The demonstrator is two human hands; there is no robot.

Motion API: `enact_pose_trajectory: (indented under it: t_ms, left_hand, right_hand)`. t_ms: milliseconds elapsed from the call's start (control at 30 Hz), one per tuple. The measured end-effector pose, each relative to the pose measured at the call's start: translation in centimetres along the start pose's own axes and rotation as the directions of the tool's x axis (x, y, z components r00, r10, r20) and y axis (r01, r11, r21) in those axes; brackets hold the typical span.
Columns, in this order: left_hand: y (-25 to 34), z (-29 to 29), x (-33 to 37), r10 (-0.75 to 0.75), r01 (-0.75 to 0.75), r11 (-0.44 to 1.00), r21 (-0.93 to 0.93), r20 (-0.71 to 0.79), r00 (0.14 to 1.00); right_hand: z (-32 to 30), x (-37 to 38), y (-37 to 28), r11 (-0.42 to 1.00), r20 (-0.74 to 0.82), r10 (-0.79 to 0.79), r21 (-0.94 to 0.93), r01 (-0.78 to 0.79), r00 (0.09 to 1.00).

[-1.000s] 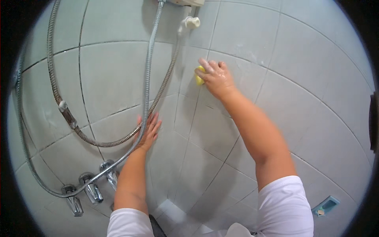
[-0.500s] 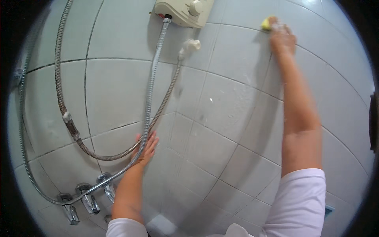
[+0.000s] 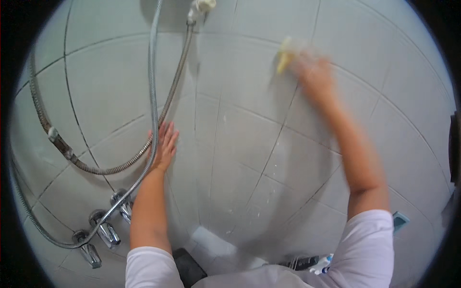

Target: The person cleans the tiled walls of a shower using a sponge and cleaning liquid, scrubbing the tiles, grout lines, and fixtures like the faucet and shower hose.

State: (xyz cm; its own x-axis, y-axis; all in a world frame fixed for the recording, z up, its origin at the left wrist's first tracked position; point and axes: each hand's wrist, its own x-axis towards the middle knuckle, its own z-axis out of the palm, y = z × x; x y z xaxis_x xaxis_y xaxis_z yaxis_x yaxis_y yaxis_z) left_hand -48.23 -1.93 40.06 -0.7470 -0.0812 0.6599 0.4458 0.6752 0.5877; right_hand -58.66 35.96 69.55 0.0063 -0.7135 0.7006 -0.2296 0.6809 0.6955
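Observation:
My right hand (image 3: 314, 76), blurred by motion, grips a yellow sponge (image 3: 284, 61) against the pale tiled wall (image 3: 249, 72) at the upper right. Its fingers are smeared, but they are closed round the sponge's near side. My left hand (image 3: 164, 146) rests flat with fingers spread on the tiles near the wall corner. A silvery shower hose (image 3: 153, 81) crosses in front of that hand's edge. Beside it, a second, darker ribbed hose (image 3: 178, 72) hangs in a loop. White suds (image 3: 274, 166) dot the wall below my right hand.
Several chrome taps (image 3: 106, 230) stick out of the wall at lower left. A whitish shower fitting (image 3: 204, 6) shows at the top. Near the bottom are a dark box-like object (image 3: 187, 269), bottles (image 3: 324, 264) and a bluish-grey rectangular piece (image 3: 399, 221) on the wall.
The view has tilted downward, so the cream water heater has left the top. My right hand has moved the sponge lower on the wall. My left hand stays on the tiles.

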Motion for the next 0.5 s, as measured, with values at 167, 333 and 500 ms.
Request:
enact_pose_trajectory:
  t_ms: [167, 333, 500]
  left_hand:
    - [1.3, 0.6, 1.0, 0.102, 0.091, -0.845, 0.526, -0.009, 0.995]
    - [2.5, 0.4, 0.5, 0.027, 0.015, -0.880, 0.474, 0.020, 0.999]
    - [4.4, 0.3, 0.9, -0.175, -0.036, -0.059, 0.998, 0.025, 0.984]
  right_hand:
    - [-1.5, 3.8, 1.5, 0.953, 0.026, 0.302, -0.019, -0.301, 0.953]
    - [1.7, -8.9, -11.7, 0.937, 0.403, -0.133, 0.349, -0.017, 0.906]
    - [0.9, -5.4, 2.9, 0.980, -0.077, 0.036, -0.192, -0.050, 0.996]
